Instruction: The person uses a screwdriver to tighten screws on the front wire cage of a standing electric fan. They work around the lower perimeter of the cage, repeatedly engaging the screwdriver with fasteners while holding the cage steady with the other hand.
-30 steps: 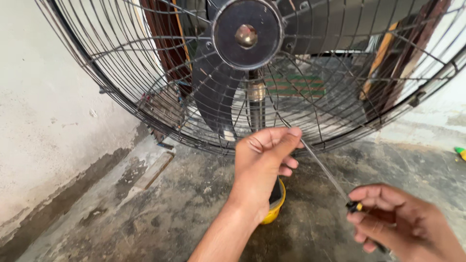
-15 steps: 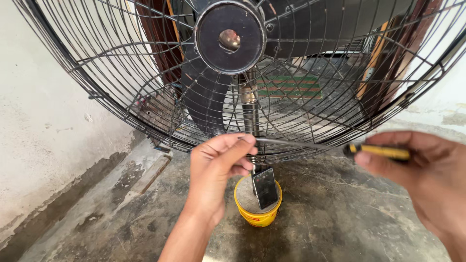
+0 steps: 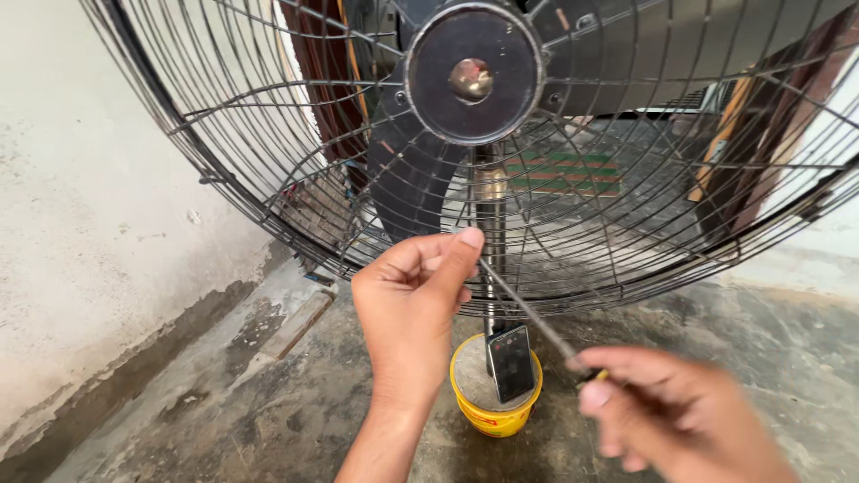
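Note:
A large fan with a dark wire guard (image 3: 268,215) fills the upper view, its round hub (image 3: 472,79) and dark blades behind the wires. My left hand (image 3: 416,309) is raised at the guard's lower rim, thumb and fingers pinched together at the tip of a screwdriver. The screwdriver's thin metal shaft (image 3: 528,313) slants down to the right into my right hand (image 3: 667,416), which grips its yellow and black handle low on the right and is blurred. What the left fingers pinch is too small to see.
The fan's metal pole (image 3: 490,215) stands in a yellow bucket (image 3: 488,416) filled with grey cement, with a dark flat phone-like object (image 3: 512,362) leaning in it. A stained pale wall (image 3: 80,224) runs along the left. The floor (image 3: 224,402) is rough grey concrete.
My right hand dropped from mid-right height to the lower right with the screwdriver, whose tip now meets my left fingers. The view shifted slightly; the left hand stayed at the guard's rim.

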